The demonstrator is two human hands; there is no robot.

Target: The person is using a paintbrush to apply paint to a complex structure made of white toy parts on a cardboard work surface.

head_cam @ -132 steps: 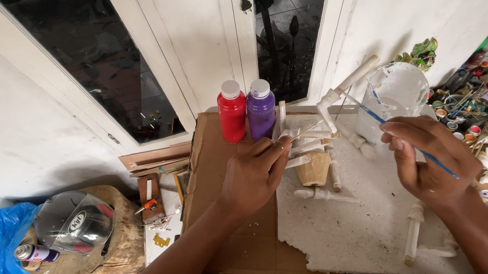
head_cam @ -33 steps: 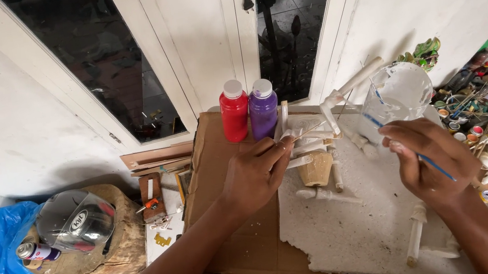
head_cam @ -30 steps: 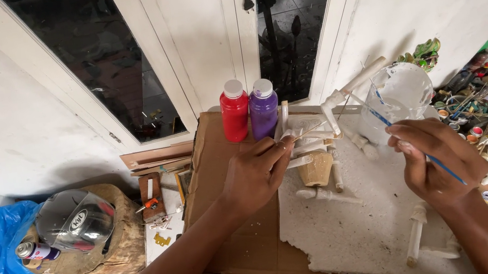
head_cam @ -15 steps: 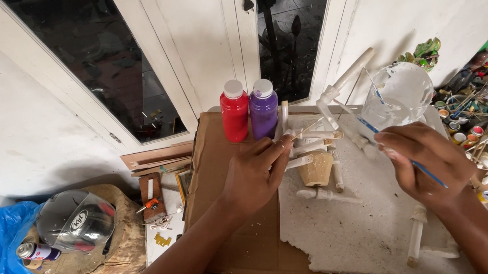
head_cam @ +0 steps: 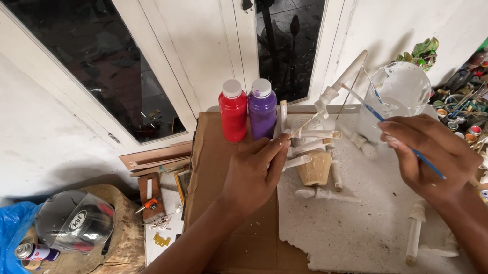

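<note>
- Backing onto a white wall and a dark-paned white window frame [head_cam: 173, 70]: a low desk topped with a brown cardboard sheet [head_cam: 235, 248] and a rough white foam slab [head_cam: 362, 235].
- Left hand [head_cam: 256, 174] pinching, in a clenched grip, one white stick of a small pale stick-built wooden model [head_cam: 313, 146]; model standing on the slab just right of that hand, touching its fingertips.
- Right hand [head_cam: 430, 154] grasping a thin blue-handled paintbrush [head_cam: 383, 119], long axis slanting up and to the left, bristle end pointing toward the model and a clear plastic cup [head_cam: 402, 94] behind it.
- Model lying to the left of the brush hand, slightly farther from the body; left hand already on it, right hand near but apart.
- Red paint bottle [head_cam: 233, 109] and purple paint bottle [head_cam: 263, 108] standing upright, touching each other, just behind the left hand.
- Open slab showing between the two hands; loose white pegs [head_cam: 416, 233] lying toward the near edge.
- Cluttered paint pots and brushes [head_cam: 485, 114] crowding the right side; grey helmet [head_cam: 76, 220] on a blue plastic bag [head_cam: 10, 255] sitting well apart at the left.
</note>
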